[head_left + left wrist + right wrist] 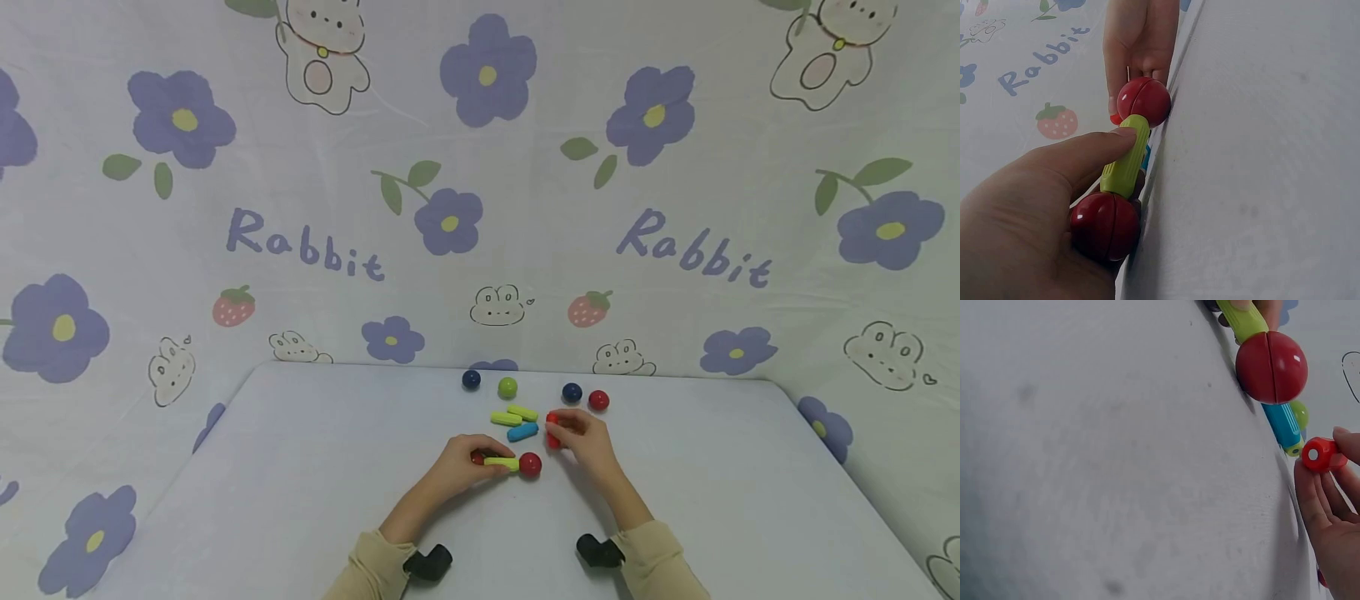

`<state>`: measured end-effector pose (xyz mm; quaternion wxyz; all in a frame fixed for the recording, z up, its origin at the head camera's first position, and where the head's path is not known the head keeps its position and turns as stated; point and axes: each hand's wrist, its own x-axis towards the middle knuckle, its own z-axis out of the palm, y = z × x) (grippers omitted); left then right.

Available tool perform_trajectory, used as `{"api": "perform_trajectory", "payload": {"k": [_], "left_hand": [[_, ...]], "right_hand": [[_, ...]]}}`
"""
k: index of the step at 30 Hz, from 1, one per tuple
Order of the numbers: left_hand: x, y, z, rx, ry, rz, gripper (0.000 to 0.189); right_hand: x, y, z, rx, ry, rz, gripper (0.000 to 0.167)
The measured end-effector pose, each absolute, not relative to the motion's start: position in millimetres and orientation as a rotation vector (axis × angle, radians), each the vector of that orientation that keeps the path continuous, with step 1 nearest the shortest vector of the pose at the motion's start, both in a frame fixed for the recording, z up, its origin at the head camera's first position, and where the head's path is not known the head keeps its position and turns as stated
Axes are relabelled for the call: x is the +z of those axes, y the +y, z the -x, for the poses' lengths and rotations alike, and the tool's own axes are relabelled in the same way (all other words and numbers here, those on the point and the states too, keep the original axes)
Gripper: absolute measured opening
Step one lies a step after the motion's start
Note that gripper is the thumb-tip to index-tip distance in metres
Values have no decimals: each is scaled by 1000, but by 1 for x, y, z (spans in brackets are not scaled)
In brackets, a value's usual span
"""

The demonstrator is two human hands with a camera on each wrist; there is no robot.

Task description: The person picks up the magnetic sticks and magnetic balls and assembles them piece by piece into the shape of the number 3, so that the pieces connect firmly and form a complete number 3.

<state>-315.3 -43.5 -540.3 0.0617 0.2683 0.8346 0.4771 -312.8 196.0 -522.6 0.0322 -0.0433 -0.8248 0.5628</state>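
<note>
My left hand (467,463) grips a yellow-green ribbed rod (1126,156) between thumb and fingers. A red ball (1144,102) sits on the rod's far end and a second red ball (1105,226) on its near end, by the palm. To the right, my right hand (588,439) pinches a red rod (1322,455) between thumb and fingertips. In the right wrist view the red rod's end, with a pale round spot, faces the camera. A blue rod (522,432) lies on the table between and beyond the two hands.
Two yellow-green rods (506,418) lie beyond the blue one. Farther back stand a dark blue ball (471,380), a green ball (507,387), another dark blue ball (572,392) and a red ball (598,401). The white table (315,467) meets a patterned cloth at its far edge.
</note>
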Motion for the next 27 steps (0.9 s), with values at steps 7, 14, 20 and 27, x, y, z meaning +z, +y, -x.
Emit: {"api": "perform_trajectory", "payload": {"k": [7, 14, 20, 27], "left_hand": [[-538, -44, 314, 1430, 2525, -795, 20], [-536, -43, 311, 1438, 2521, -805, 20], [-536, -42, 311, 1433, 2519, -791, 20], [-536, -41, 311, 1442, 2515, -791, 20]], "right_hand": [[-523, 194, 312, 1765, -2565, 207, 40], [-524, 190, 310, 1791, -2564, 211, 39], [-525, 188, 309, 1824, -2555, 184, 37], [-526, 188, 308, 1846, -2566, 165, 35]]}}
